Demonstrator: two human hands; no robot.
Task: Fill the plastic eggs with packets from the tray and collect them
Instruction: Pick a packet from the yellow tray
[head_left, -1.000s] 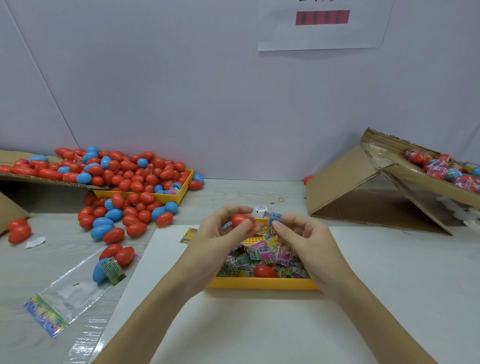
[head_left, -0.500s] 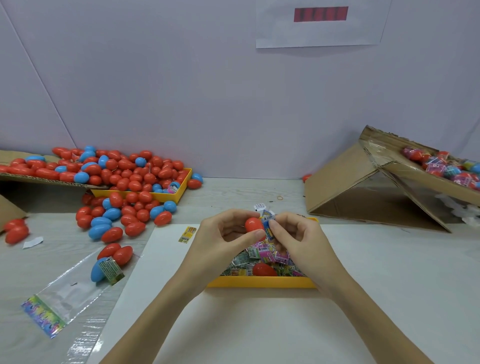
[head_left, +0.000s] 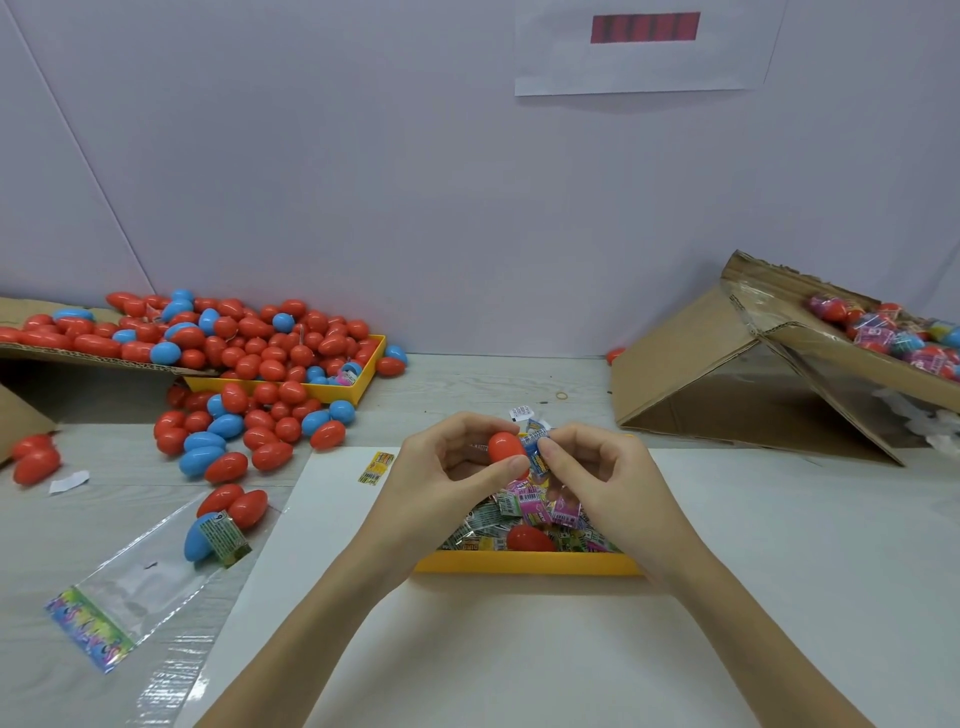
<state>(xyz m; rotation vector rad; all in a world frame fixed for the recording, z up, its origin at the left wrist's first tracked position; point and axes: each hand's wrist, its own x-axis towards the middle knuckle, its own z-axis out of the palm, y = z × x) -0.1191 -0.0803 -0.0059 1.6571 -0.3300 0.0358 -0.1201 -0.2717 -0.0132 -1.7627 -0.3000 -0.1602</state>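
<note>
Your worktop (head_left: 467, 384) is pale grey wood grain. On it, in front of you, lies a white sheet (head_left: 519, 649), and on that sheet stands a yellow tray (head_left: 524, 564) of packets, with one stray yellow packet (head_left: 376, 467) just beside it to the left. Further left you have loose red and blue eggs (head_left: 249, 431) scattered across the wood, a second yellow tray (head_left: 332, 392) heaped with eggs at the back, and a clear bag (head_left: 130, 587) near the front edge with a blue egg (head_left: 197, 538) resting on it. On your right a cardboard box (head_left: 691, 374) lies tipped on its side. A small rubber band (head_left: 561, 395) lies behind the tray.
</note>
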